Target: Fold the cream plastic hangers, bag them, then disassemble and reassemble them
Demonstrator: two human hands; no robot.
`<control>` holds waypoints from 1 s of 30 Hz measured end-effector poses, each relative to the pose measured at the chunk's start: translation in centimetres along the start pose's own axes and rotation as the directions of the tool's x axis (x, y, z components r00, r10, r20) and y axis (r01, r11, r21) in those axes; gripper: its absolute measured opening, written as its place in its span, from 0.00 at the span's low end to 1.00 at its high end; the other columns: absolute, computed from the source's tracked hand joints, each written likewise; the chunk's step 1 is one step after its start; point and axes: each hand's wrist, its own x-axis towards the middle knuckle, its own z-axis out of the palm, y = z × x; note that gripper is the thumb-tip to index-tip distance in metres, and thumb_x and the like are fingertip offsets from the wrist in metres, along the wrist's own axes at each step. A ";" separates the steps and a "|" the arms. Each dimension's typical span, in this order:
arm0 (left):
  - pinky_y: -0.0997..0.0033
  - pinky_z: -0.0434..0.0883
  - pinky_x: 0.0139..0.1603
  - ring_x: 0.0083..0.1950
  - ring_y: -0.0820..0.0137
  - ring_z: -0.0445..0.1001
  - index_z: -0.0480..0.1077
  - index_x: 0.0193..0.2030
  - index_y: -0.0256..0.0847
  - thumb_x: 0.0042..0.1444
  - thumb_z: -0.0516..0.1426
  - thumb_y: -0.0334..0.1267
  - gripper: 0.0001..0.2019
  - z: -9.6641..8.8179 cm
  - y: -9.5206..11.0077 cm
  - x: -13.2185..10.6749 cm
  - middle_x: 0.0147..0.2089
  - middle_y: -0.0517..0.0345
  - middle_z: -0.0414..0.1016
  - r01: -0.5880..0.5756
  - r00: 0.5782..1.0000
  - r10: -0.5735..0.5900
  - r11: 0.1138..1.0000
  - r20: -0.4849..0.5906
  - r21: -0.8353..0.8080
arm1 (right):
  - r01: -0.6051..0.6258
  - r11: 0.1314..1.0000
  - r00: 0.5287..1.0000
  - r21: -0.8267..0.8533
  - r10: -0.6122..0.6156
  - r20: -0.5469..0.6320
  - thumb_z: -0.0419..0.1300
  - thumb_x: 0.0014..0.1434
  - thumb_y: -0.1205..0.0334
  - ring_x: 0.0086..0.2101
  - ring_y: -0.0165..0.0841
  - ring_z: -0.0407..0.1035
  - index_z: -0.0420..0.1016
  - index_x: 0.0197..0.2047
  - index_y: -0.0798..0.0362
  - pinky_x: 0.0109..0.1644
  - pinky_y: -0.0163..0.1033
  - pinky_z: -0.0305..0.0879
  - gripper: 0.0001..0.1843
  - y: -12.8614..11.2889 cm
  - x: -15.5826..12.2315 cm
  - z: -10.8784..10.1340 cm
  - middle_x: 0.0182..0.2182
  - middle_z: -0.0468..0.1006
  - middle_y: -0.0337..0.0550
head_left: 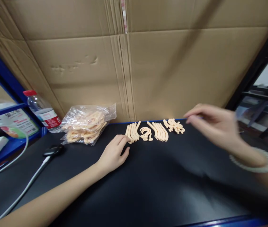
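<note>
Curved cream strips lie in two side-by-side sets on the black surface (143,189) near the centre of the frame, a left set (133,131) and a right set (159,130). Between them sit a few cream hook-shaped pieces (144,136), and just right of the right set is a loose heap of small cream pieces (176,126).

The left hand (115,153), left of centre, has its fingertips at the lower end of the leftmost strip; its thumb stands apart from the fingers. The right hand (216,124) is raised at the right of the frame, blurred, thumb and fingertips close to one another; whether they meet or hold anything, I cannot tell. A pale beaded bracelet (252,168) circles that wrist.

Left of the strips lies a clear plastic bag (86,123) filled with cream pieces, beside a red-capped bottle (45,113). Below these, a black device (53,150) joins a white cable (30,183) running to the lower left. Creased cardboard (183,63) fills the upper frame behind everything.
</note>
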 end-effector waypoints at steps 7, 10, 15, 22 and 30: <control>0.52 0.69 0.61 0.60 0.57 0.69 0.62 0.57 0.36 0.59 0.52 0.31 0.18 0.9 -1.7 -0.5 0.57 0.41 0.69 0.087 0.994 -0.085 0.996 0.063 -0.029 | 0.040 0.999 0.881 -0.008 -0.031 0.472 0.52 0.60 0.69 0.30 0.32 0.68 0.73 0.37 0.52 0.34 0.38 0.66 0.09 0.7 -4.2 10.0 0.30 0.74 0.42; 0.51 0.68 0.62 0.61 0.57 0.68 0.61 0.59 0.36 0.59 0.52 0.32 0.20 1.0 -1.8 -0.6 0.59 0.41 0.68 0.100 0.993 -0.097 0.994 0.066 -0.051 | 0.104 0.994 0.823 -0.023 -0.073 0.563 0.50 0.61 0.70 0.31 0.33 0.67 0.72 0.39 0.52 0.37 0.39 0.65 0.11 0.5 -4.7 10.5 0.33 0.73 0.44; 0.50 0.67 0.63 0.63 0.57 0.66 0.61 0.60 0.37 0.61 0.51 0.33 0.20 1.0 -1.9 -0.7 0.61 0.42 0.68 0.099 0.991 -0.092 0.992 0.097 -0.076 | 0.092 0.996 0.804 0.010 -0.080 0.589 0.49 0.62 0.70 0.32 0.32 0.66 0.71 0.42 0.53 0.37 0.38 0.64 0.11 0.5 -4.5 10.0 0.34 0.71 0.44; 0.50 0.65 0.64 0.64 0.56 0.65 0.62 0.60 0.35 0.62 0.51 0.32 0.20 1.1 -2.0 -0.7 0.62 0.41 0.67 0.097 0.989 -0.085 0.991 0.123 -0.091 | 0.105 0.991 0.837 0.088 -0.136 0.530 0.49 0.61 0.73 0.30 0.31 0.65 0.71 0.39 0.53 0.35 0.36 0.63 0.11 0.8 -4.9 10.0 0.31 0.71 0.43; 0.49 0.65 0.64 0.64 0.57 0.65 0.62 0.59 0.35 0.62 0.50 0.32 0.18 1.1 -2.0 -0.5 0.61 0.41 0.68 0.083 0.989 -0.068 0.991 0.131 -0.110 | 0.124 0.979 0.886 0.160 -0.182 0.427 0.51 0.58 0.77 0.29 0.29 0.66 0.70 0.34 0.54 0.33 0.34 0.63 0.11 0.6 -5.0 9.8 0.29 0.72 0.42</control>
